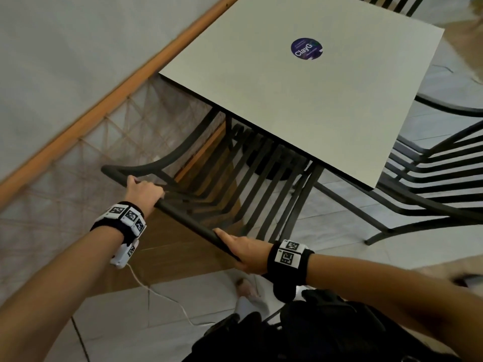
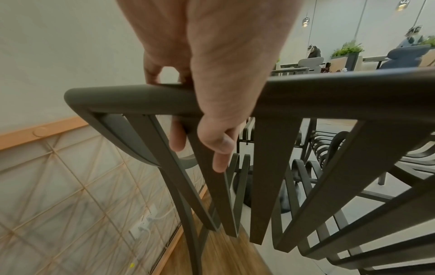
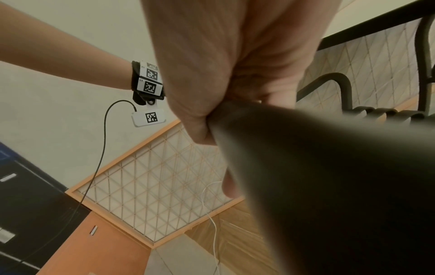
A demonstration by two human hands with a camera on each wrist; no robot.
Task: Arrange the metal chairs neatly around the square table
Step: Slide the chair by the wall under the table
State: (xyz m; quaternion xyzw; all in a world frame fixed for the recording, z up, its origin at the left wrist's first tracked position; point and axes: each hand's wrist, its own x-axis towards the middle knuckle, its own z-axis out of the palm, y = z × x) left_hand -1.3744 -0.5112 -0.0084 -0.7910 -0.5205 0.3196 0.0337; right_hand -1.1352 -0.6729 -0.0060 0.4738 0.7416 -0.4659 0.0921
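Both hands, left hand [image 1: 143, 190] and right hand [image 1: 244, 250], fingers curled round chair top rail [image 1: 190, 222], frame centre; seat partly under square table [image 1: 300, 82]. Step: tucking in. Next: push straight, square to edge.

Both arms are bare. Each wrist wears a black wristband [image 1: 290, 267] with white square-code markers [image 1: 291, 245]. A white tagged module [image 1: 122, 253] with a thin white cable [image 1: 156, 292] hangs under the left band.
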